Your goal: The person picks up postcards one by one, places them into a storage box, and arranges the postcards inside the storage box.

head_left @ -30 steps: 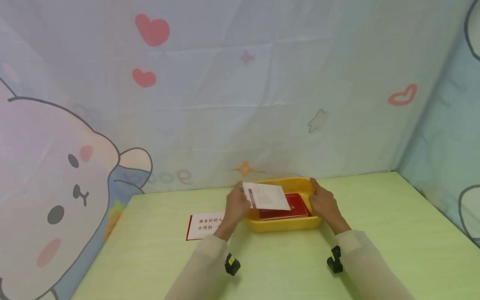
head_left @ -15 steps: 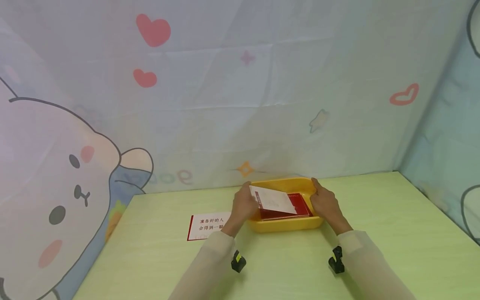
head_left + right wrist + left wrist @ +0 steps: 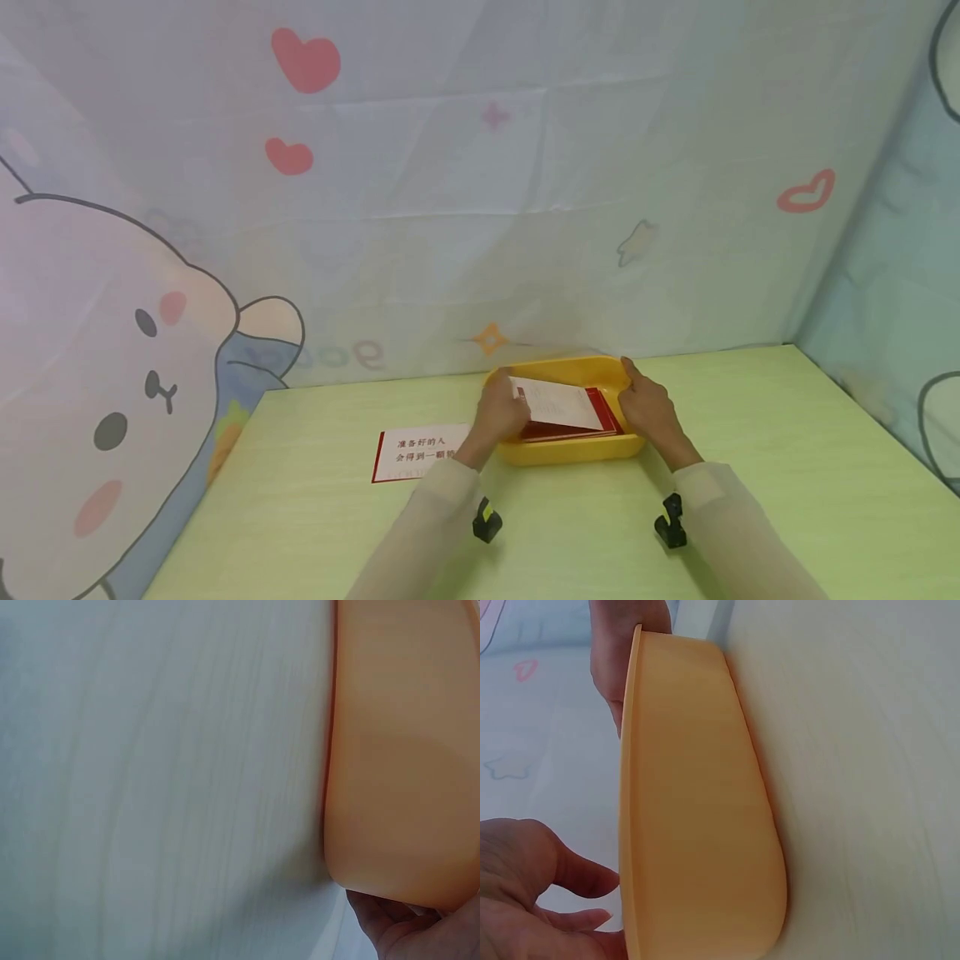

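Note:
My left hand [image 3: 501, 414] pinches a white card [image 3: 558, 403] with small print by its left edge. The card is tilted over a yellow plastic bin [image 3: 573, 452]. Beneath it, partly covered, a red booklet [image 3: 606, 412] lies in the bin. On the other side, my right hand [image 3: 651, 410] grips the bin's right rim. In the left wrist view, the left hand [image 3: 532, 889] is at the bin's rim, and the wall hides the card. The right wrist view has fingers of the right hand [image 3: 420, 930] against the bin's end.
Another white card [image 3: 416, 450] with red print and a red left edge lies on the pale green table [image 3: 300, 517], left of the bin and partly behind the left forearm. A printed cloth backdrop [image 3: 450, 250] rises close behind the bin.
The left hand has moved right and slightly down with the white card, which now covers more of the red booklet. The right hand and bin stay in place.

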A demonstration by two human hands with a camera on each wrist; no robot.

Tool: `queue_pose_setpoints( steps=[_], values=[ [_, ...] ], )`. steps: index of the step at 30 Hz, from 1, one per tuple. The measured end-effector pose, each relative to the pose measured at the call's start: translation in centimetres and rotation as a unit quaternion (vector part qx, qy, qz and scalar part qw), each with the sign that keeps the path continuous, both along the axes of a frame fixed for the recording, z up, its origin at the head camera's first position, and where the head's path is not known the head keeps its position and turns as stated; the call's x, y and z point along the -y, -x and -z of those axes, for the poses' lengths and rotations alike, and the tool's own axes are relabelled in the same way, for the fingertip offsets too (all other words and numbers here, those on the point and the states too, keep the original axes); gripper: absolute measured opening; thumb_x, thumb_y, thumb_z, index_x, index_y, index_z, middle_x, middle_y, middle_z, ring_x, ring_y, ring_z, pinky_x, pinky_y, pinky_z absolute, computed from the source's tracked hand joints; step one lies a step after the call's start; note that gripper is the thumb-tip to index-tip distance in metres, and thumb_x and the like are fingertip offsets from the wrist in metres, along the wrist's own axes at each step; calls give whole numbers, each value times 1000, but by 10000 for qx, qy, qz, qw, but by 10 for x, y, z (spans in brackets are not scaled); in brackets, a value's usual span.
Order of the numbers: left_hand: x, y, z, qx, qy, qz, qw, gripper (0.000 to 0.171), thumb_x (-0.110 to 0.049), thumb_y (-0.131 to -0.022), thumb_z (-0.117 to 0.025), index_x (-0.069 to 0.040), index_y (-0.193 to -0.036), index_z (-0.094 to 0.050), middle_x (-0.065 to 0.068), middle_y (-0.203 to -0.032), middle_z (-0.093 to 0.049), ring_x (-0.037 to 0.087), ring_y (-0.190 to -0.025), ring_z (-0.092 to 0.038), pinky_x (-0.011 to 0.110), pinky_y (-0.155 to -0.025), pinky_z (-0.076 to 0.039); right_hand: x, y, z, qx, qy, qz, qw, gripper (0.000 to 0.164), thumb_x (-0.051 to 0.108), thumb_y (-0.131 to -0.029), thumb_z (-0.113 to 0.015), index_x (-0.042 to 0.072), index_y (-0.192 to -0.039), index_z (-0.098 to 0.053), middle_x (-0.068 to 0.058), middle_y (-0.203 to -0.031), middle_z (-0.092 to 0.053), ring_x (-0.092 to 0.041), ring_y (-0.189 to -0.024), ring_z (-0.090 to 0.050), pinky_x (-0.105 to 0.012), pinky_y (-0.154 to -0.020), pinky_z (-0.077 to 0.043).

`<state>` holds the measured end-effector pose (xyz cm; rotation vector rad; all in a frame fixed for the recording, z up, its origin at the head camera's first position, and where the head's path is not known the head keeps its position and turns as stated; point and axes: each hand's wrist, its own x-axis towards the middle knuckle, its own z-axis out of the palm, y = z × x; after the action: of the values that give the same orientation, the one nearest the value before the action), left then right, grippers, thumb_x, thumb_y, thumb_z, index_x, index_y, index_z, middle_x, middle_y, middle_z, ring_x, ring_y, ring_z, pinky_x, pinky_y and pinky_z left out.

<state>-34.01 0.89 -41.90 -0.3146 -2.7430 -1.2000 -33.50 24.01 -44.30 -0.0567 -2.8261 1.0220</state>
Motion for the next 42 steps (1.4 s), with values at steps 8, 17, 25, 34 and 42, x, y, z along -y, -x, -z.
queue_pose_setpoints(
  steps=[8, 17, 25, 34, 42],
  values=[
    [-4, 0, 2, -16, 140, 369, 9992, 63, 4, -74, -50, 14, -136, -43, 7, -75, -53, 17, -69, -44, 29, -72, -51, 1, 0, 2, -115, -61, 5, 9999, 60, 10, -96, -28, -4, -154, -23, -33, -127, -55, -25, -72, -47, -27, -52, -36],
    [-5, 0, 7, 243, 344, 393, 9983, 59, -2, -78, -51, 12, -135, -44, 11, -77, -55, 17, -65, -41, 25, -58, -37, 6, 0, 5, -205, -143, -26, 9997, 61, 10, -95, -31, -3, -154, -26, -33, -129, -57, -28, -78, -51, -32, -58, -42],
    [-6, -1, 8, 729, 478, 246, 9959, 53, -10, -82, -62, 7, -132, -52, 20, -116, -65, 26, -87, -54, 42, -92, -53, 10, 0, 4, -187, -169, -13, 9997, 61, 10, -95, -32, -2, -154, -25, -33, -139, -51, -36, -94, -56, -49, -78, -53],
    [-9, -1, 11, 854, 616, 295, 9940, 44, -13, -80, -64, 6, -120, -58, 19, -120, -64, 32, -98, -57, 46, -98, -49, 12, 1, 5, -197, -143, 1, 9997, 61, 11, -95, -31, -2, -154, -25, -33, -143, -48, -37, -100, -57, -52, -85, -53],
    [-11, 0, 11, 956, 737, 264, 9923, 29, -15, -83, -63, 2, -106, -57, 13, -98, -60, 25, -82, -48, 39, -81, -45, 12, 0, 4, -158, -87, 15, 9998, 60, 11, -96, -31, -2, -155, -25, -32, -146, -45, -37, -102, -57, -51, -83, -53]
  ],
)
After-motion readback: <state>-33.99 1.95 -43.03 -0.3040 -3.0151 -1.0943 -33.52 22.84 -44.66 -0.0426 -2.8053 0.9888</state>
